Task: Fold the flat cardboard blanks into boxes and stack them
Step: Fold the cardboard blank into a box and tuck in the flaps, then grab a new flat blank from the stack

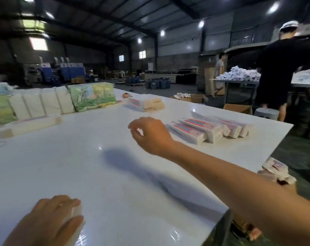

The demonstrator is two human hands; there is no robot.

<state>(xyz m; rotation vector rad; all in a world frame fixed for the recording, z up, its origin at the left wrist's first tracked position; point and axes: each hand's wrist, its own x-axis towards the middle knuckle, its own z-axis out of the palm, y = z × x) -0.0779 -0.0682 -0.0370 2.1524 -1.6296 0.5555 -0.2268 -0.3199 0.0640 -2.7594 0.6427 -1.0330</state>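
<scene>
1. White and glossy, the table [115, 174] carries all the stock within arm's reach, which seems the reason for the layout.
2. The left hand [49, 221] sits at the near edge, fingers and thumb curled round a small white piece [76, 213], probably a blank or part-folded box; it is too blurred to say which.
3. The right hand [148, 134] hangs above the table with fingers loosely bent, holding nothing, just beside the finished boxes [209, 129], which lie overlapped in a row at the right side.
4. Bundles of flat blanks [145, 102] wait further back, well apart from both hands.
5. Wrapped white packs [44, 102] line the far left edge.
6. I judge another box is due to join the row.
</scene>
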